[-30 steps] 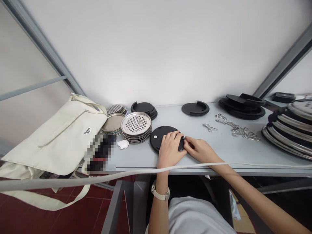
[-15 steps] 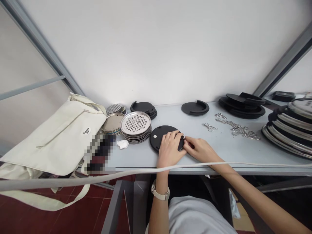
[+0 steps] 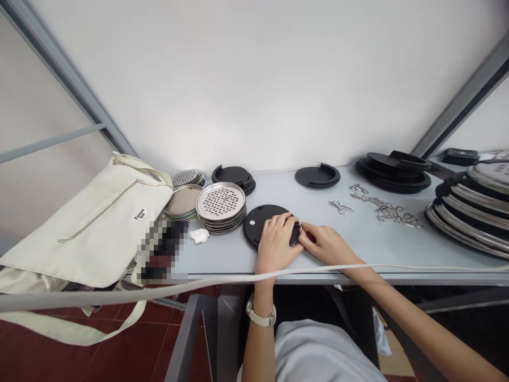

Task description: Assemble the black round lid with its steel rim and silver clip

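Moved since the earlier frame: next to nothing; both hands and the disc keep their places, the whole scene sitting a trace further left.

Head view, clock taken from the disc's centre.
- Black disc [image 3: 265, 215], one: flat on the desk [image 3: 222, 260], directly before the person.
- Left hand [image 3: 277, 244]: palm down over the disc, fingers nearly straight and close together; whether it grips the disc cannot be told.
- Right hand [image 3: 324, 244]: at 3 o'clock, thumb and forefinger in a narrow pinch on a small metal piece [image 3: 299, 225] at the rim.
- Perforated metal plates [image 3: 221, 201], stacked: 10 o'clock, just beside.
- Black recessed holder [image 3: 317, 178]: 1 o'clock, apart.
- Loose metal clips [image 3: 395, 212]: towards 3 o'clock, touching no disc.
- Tall mixed stack [image 3: 469, 215]: 3 o'clock, well apart.

Progress, as judged: work at the rim seems unfinished, both hands being there; whether the piece is seated is hidden by the fingers. The loose clips appear unused.
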`<state>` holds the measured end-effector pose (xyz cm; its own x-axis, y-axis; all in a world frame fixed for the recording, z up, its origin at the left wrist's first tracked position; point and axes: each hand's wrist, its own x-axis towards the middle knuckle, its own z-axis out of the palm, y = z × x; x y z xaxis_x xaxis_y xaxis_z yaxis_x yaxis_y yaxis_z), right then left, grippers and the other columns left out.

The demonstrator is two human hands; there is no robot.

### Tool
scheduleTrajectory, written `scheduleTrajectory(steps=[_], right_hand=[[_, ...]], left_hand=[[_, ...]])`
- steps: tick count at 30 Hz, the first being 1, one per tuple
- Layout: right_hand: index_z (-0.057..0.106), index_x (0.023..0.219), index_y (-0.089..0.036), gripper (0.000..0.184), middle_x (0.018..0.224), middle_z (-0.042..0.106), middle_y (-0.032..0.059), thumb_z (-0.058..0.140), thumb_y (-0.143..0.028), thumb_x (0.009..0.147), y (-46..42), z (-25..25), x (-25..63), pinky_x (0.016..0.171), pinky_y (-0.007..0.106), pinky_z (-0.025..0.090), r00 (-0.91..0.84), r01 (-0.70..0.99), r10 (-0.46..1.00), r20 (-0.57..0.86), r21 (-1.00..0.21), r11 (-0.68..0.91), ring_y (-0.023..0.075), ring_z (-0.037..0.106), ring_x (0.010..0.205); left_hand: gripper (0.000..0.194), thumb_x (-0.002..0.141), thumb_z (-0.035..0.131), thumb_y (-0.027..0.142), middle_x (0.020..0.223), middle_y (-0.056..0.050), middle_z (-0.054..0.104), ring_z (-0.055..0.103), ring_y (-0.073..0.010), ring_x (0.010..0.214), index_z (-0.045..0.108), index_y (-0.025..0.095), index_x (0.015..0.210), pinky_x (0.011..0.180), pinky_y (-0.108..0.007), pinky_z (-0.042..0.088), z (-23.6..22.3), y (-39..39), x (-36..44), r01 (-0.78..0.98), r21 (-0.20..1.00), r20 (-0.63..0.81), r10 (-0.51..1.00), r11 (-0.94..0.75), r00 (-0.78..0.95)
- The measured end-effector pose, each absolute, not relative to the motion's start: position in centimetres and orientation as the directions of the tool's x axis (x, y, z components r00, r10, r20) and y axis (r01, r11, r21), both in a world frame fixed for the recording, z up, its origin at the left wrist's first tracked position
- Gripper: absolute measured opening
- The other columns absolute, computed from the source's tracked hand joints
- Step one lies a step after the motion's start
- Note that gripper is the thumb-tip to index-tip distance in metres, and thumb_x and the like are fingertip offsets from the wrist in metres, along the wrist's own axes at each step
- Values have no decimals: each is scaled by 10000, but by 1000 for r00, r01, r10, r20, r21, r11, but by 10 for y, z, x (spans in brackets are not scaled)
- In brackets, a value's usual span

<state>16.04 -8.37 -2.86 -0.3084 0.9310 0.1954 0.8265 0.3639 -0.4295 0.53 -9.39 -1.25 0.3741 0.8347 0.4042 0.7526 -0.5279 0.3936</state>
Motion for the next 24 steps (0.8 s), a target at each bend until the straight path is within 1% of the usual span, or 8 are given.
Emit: scheduleTrajectory(steps=[14,24], right_hand=[[549,757,-192,277,607,601,16,355,-333,895,-83,-29,161,539,241,282,-317,824,931,181,-434,365,121,464,498],[473,624,-197,275,554,563,9,381,-310,856,-85,-27,162,524,238,254,-324,837,931,170,-406,366,106,416,476]], left_hand=[[308,852,553,260,1260,-41,532,460,-212,1153,516,214,1154,974,-355,354,-15,-92,5,759,366,425,822,-539,379],[329,844,568,276,1275,-45,528,459,-219,1164,516,215,1163,983,-358,348,-13,-92,4,754,377,408,827,-538,386]])
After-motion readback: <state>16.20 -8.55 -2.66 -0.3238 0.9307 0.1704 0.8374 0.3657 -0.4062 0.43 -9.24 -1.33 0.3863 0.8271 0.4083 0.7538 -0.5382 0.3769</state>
